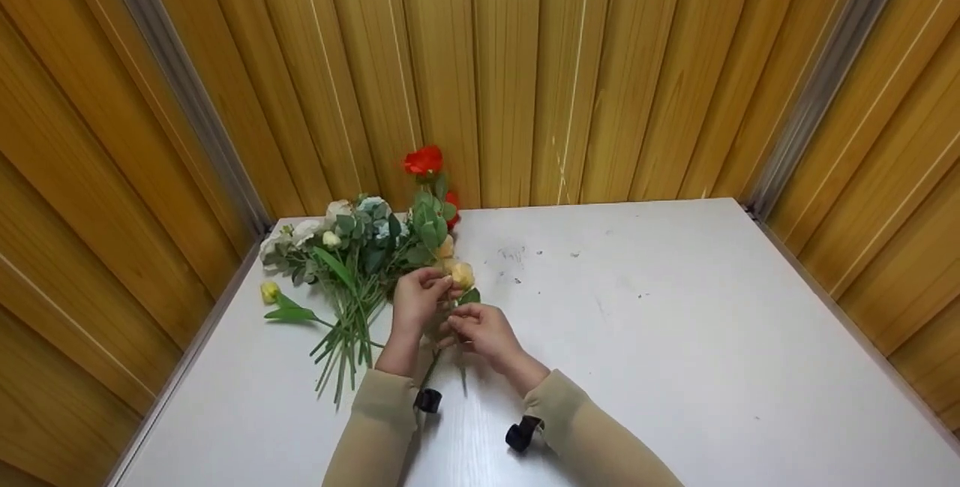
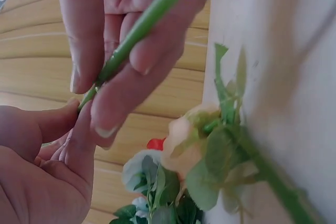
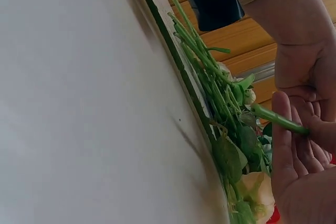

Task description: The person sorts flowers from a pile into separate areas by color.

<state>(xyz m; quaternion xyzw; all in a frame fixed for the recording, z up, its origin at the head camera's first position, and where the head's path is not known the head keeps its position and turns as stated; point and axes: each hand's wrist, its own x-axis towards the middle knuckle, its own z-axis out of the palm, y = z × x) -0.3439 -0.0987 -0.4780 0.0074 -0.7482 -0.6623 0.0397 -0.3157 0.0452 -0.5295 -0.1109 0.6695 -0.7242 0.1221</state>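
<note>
Both hands hold a short, thick green stem (image 2: 139, 30) just above the table. In the left wrist view, the left hand (image 2: 47, 171) pinches its lower-left end between fingertips and thumb. From above, the right hand (image 2: 149, 40) grips the same stem, which runs across its fingers. A cut-looking stem end shows past the fingers in the right wrist view; whether it bears a bloom cannot be told. Seen from the head, the left hand (image 1: 420, 298) is beside a yellow-peach rose (image 1: 462, 275), and the right hand (image 1: 486, 333) is slightly nearer and to the right.
Left of the hands lies a bunch of artificial flowers with green stems (image 1: 349, 337), white blooms (image 1: 306, 232) and pale blue blooms (image 1: 373, 207). A yellow tulip (image 1: 270, 292) lies farther left. A red flower (image 1: 424, 160) reaches the wood-patterned back wall (image 1: 502, 82). The white table (image 1: 675, 337) extends right.
</note>
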